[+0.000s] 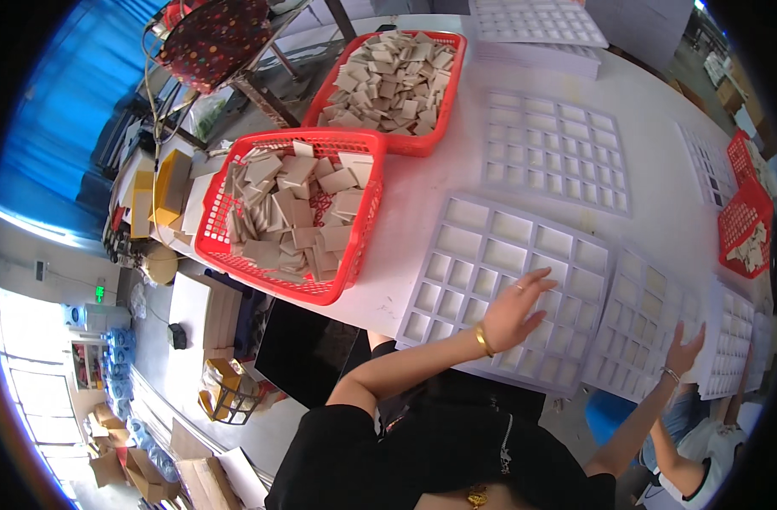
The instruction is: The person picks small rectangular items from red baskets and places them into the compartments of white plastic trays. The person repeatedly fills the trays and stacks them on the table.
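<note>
My left hand (509,313) is over a large white compartment tray (490,221), fingers apart and nothing seen in it; whether its fingertips touch the tray is hard to tell. It wears a ring and a gold bracelet (484,340). Off to the right, my right hand (684,350) has its fingers spread at the right side of a second white compartment tray (614,316), with a thin bracelet (670,372) on the wrist. The first tray has larger cells along its far edge and smaller ones nearer me. Some cells look filled with pale flat pieces, though glare blurs this.
Two red plastic baskets (360,255) (459,81) full of pale flat tiles stand at the left of the white table (405,191). Another compartment tray (558,140) lies beyond, with stacked trays (537,59) behind. Smaller red baskets (743,223) and a person (703,459) are at right.
</note>
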A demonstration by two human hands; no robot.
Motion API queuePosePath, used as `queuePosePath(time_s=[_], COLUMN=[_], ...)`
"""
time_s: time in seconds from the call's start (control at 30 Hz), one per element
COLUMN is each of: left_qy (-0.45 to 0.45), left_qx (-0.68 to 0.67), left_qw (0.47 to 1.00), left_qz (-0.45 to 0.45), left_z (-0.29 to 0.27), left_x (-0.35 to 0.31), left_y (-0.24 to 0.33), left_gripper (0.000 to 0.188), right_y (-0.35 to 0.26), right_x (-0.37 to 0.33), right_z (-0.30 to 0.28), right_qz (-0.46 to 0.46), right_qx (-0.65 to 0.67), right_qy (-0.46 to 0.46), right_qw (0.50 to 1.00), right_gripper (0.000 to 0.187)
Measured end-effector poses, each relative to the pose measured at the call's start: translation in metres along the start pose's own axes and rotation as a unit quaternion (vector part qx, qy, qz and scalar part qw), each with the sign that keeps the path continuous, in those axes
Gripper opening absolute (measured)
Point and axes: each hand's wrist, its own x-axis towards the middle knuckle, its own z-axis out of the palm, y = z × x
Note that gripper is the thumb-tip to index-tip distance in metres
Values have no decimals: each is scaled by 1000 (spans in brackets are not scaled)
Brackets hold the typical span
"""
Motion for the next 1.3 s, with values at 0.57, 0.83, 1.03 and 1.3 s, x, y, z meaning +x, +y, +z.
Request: queuePosePath(time_s=[0.57,0.83,1.03,1.3], left_qy=[-179,120,272,-74], left_qx=[533,324,154,-109], left_qw=[687,884,944,977], left_qz=[-460,-316,-101,-167], left_z=[-326,-350,-292,-130], left_x=[-71,-84,-54,-41], left_y=[-171,-146,-29,-13], left_gripper=[54,44,50,43], right_y=[-268,-320,-364,-399], right_x=[-45,-74,-117,-129], right_z=[-44,-60,-65,-86], right_qz=[-149,-188,-122,-145], right_qx=[353,448,563,599], right_qy=[-127,-194,-371,-432], right_qw=[915,852,728,659], right_gripper=[40,33,43,48])
